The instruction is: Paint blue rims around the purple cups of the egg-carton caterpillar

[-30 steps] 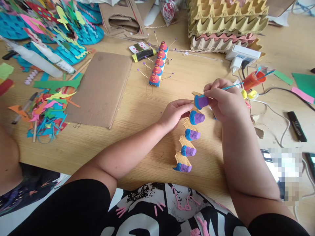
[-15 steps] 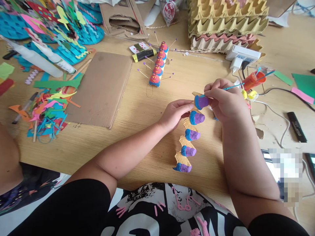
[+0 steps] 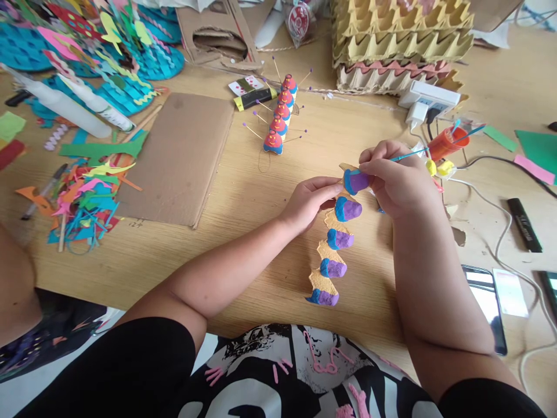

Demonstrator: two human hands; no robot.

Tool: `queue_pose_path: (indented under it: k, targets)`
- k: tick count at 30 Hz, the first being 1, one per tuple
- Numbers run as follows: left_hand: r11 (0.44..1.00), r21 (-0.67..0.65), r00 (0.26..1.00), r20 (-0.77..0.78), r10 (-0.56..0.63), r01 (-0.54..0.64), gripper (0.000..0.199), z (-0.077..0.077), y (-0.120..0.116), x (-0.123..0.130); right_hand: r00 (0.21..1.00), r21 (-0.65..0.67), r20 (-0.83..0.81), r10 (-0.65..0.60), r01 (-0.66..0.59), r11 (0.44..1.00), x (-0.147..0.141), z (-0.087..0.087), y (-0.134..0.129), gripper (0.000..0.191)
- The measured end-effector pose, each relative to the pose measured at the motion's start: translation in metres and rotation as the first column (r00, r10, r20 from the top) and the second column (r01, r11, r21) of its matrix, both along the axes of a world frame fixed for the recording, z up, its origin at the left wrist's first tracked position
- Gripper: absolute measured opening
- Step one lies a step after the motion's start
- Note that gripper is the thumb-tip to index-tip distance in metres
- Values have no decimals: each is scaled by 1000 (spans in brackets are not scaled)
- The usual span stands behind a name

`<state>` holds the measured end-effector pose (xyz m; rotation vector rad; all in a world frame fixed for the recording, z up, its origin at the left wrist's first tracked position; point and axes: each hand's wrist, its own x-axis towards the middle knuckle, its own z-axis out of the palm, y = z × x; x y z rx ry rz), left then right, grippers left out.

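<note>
Already, five bumps [image 3: 342, 238] wear blue and purple, gaps [image 3: 329, 251] bare; my left fingers [image 3: 331, 191] pinch the strip [image 3: 322, 280], right fingers [image 3: 375, 166] the brush [image 3: 409, 155].

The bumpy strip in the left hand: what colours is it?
The bumpy strip is purple and blue, with tan stretches between; best seen in the head view.

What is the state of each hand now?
Left hand: closed, holding a purple-and-blue egg-carton strip.
Right hand: closed, holding a thin blue stick.
</note>
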<state>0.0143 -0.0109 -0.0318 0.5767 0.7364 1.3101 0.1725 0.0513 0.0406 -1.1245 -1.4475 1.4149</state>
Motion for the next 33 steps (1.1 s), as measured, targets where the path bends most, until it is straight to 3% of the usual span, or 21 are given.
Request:
queue_pose_path:
  k: [10,22,28,33]
  targets:
    - [1000,1,1000,-7,4,-4,22,1,-1,0,996,-40,-93,2,-5,999,0,4,-1,42]
    - [995,100,999,7,-33,32,29,-3,0,0,1000,43,-11,14,-14,999,0,-4,1,40]
    - [996,86,1000,-4,-29,29,31,-2,-1,-1,995,-35,-97,1,-5,999,-3,1,-2,34]
    - [998,58,1000,-9,-24,24,33,0,-1,0,997,-17,-77,-4,3,1000,-4,-1,-1,38]
